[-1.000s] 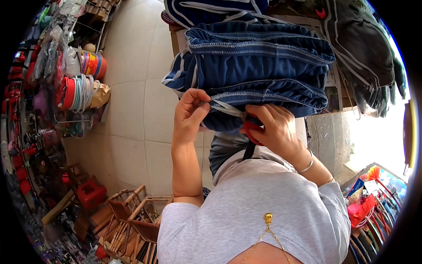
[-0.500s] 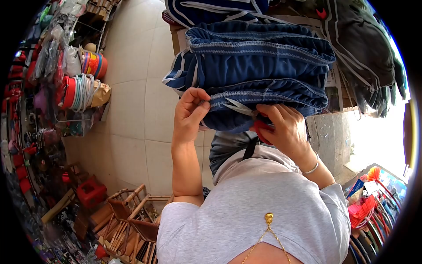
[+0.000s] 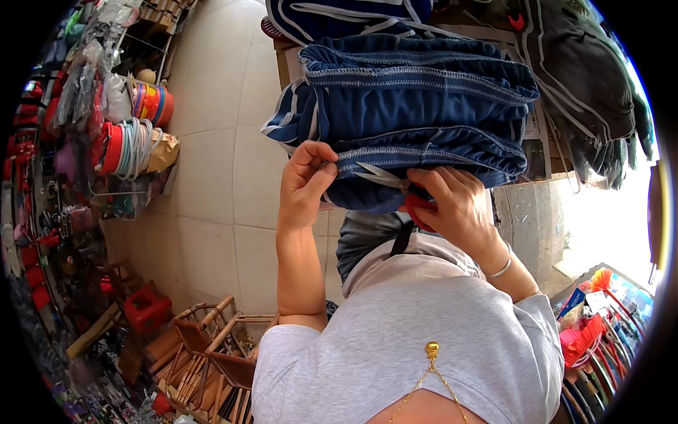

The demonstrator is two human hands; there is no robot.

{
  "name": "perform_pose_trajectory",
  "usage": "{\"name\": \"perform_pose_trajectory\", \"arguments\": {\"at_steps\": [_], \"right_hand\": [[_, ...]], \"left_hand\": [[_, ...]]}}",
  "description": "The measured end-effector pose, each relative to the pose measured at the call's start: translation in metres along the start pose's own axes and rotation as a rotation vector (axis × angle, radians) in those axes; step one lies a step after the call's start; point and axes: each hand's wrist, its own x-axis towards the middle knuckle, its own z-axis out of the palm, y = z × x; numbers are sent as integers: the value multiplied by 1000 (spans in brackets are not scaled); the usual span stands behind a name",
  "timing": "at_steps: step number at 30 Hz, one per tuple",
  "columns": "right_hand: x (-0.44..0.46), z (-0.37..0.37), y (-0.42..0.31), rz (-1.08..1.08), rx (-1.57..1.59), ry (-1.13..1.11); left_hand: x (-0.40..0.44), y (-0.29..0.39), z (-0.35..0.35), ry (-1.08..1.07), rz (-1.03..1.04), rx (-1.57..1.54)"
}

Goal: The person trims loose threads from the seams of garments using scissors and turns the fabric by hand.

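Note:
Several blue pants [image 3: 424, 106] with gathered waistbands and white stitching lie stacked in front of me. My left hand [image 3: 307, 185] is closed in a pinch at the left end of the nearest waistband [image 3: 395, 154]; any loose thread between the fingertips is too small to make out. In my right hand [image 3: 455, 201] is a pair of scissors [image 3: 385, 177] with red handles. Their blades are slightly apart and point left along the waistband's lower edge, toward my left fingertips. White stripes show on folded cloth at the stack's left side.
Dark blue striped garments [image 3: 339, 15] lie behind the stack, and dark grey ones [image 3: 579, 78] hang over the table's right side. Bamboo chairs [image 3: 219, 346] stand at lower left, near shelves crowded with goods. A rack of colourful goods [image 3: 600, 332] is at lower right.
The scissors and my right hand have shifted slightly left, bringing the blade tips closer to my left fingers. My left hand and the pants stay put.

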Motion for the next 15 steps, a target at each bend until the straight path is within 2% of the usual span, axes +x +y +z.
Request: {"name": "perform_pose_trajectory", "arguments": {"at_steps": [15], "right_hand": [[1,6,1,10,55,-3]], "left_hand": [[0,-2,-1,10,-6,-5]]}}
